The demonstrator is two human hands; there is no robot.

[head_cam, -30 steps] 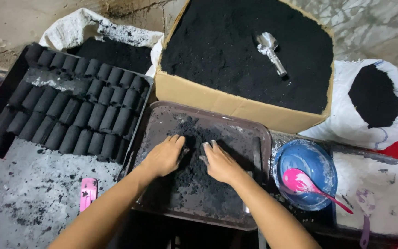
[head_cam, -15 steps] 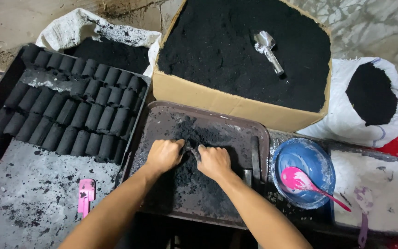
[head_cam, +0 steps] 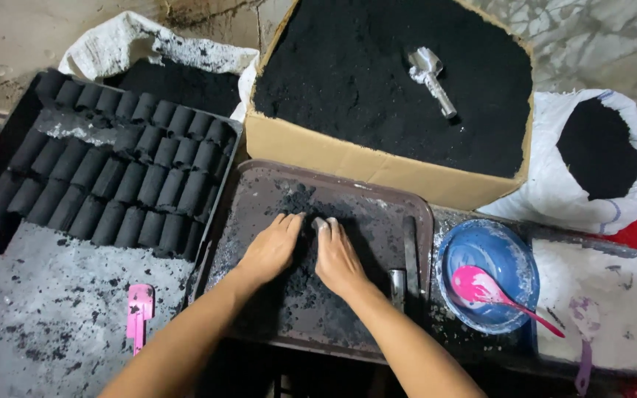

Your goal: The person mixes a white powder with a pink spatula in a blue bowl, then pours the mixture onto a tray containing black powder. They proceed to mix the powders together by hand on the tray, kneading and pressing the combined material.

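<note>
My left hand [head_cam: 270, 248] and my right hand [head_cam: 337, 256] lie side by side, palms down, on a dark metal tray [head_cam: 259, 184]. Between and under them is a heap of black powder [head_cam: 300, 221], pressed by the fingers. Whether the fingers close around any of it is hidden. A dark flat tool [head_cam: 410, 254] lies along the tray's right side, just right of my right hand.
A cardboard box [head_cam: 377, 166] of black powder with a metal scoop [head_cam: 431, 79] stands behind. Rows of black cylinders [head_cam: 119, 169] fill a tray on the left, with a pink tool [head_cam: 139, 313]. A blue bowl [head_cam: 489, 276] with a pink spoon, a white tray [head_cam: 599, 309] and a white sack [head_cam: 599, 158] are on the right.
My hands have come together from apart and slid toward the far side of the tray, gathering the black powder between them.
</note>
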